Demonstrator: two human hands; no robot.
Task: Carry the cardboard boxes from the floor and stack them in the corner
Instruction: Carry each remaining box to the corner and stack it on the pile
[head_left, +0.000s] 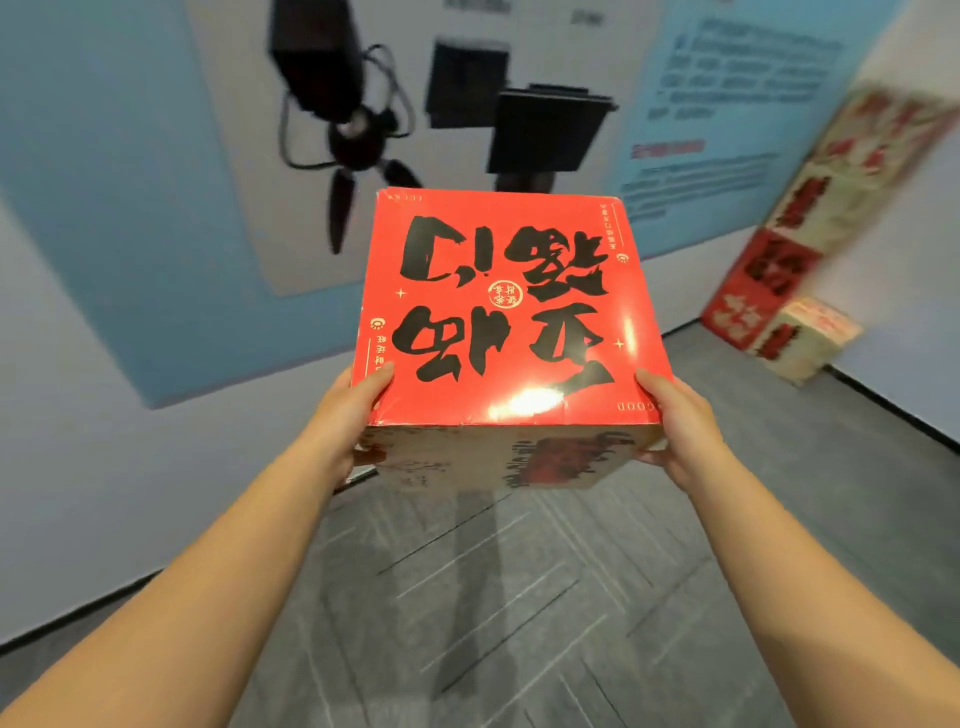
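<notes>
Left hand (358, 415) and right hand (675, 426) grip a red box (506, 312) in mid-air, well short of the corner stack (779, 291); stacking it remains

- Head-mounted, wide-angle, tilted forward and down over both forearms.
- Close on the red box (506, 317), filling the centre.
- Facing the wall (130, 208), with the corner stack (789, 270) far right, blurred.
</notes>
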